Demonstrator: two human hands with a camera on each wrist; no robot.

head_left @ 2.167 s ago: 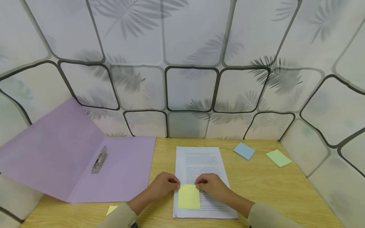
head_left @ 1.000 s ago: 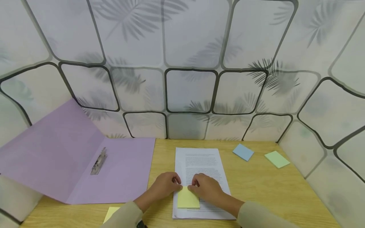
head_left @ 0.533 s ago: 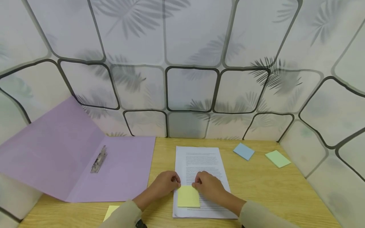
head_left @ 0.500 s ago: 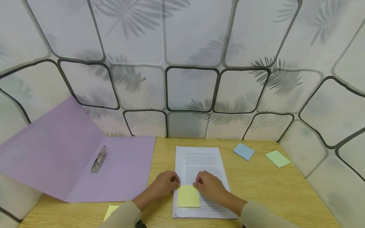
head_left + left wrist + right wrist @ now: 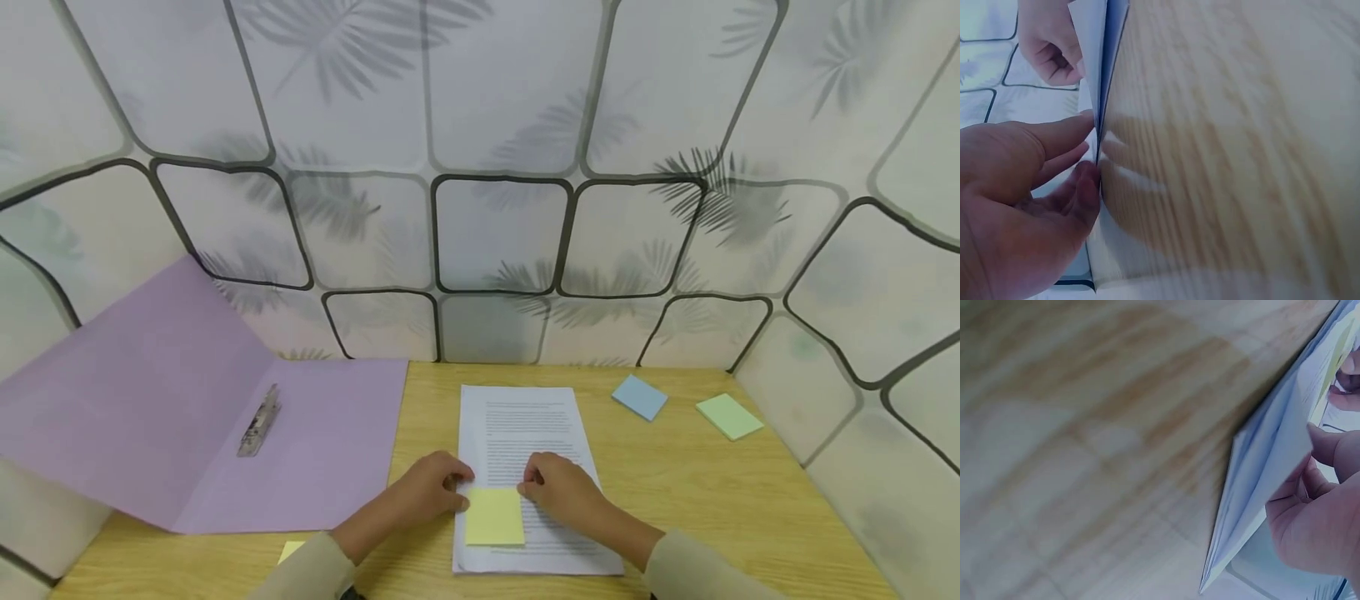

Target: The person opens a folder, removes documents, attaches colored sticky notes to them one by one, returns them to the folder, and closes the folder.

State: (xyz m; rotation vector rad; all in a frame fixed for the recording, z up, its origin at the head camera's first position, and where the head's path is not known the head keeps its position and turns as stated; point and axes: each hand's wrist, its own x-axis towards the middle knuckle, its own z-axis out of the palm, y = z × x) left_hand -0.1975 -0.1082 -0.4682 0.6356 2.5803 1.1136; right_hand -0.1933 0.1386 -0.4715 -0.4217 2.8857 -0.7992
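Observation:
A yellow sticky note (image 5: 494, 517) lies on the lower left part of a stack of printed sheets (image 5: 532, 425). My left hand (image 5: 423, 496) is at the note's left side, thumb and index finger spread a little apart. In the left wrist view, its thumb and fingers touch or nearly touch the edge of the paper stack (image 5: 1099, 69). My right hand (image 5: 566, 496) has curled fingers, and its thumb touches the note's upper right corner. Whether it pinches the note is hidden. The right wrist view shows loose, slightly spread sheet edges (image 5: 1266, 469) beside this hand.
An open purple folder (image 5: 337, 450) with a metal clip (image 5: 258, 421) lies to the left. Blue (image 5: 640, 397) and green (image 5: 729, 417) sticky note pads sit at the back right. Part of another yellow note (image 5: 290, 549) shows beside the left sleeve. A patterned curtain or wall (image 5: 495, 233) surrounds the wooden table (image 5: 697, 517).
My right thumb first slid left along the note's top edge, then back right to its corner. My left thumb has moved down, away from the index finger. The note has stayed in place.

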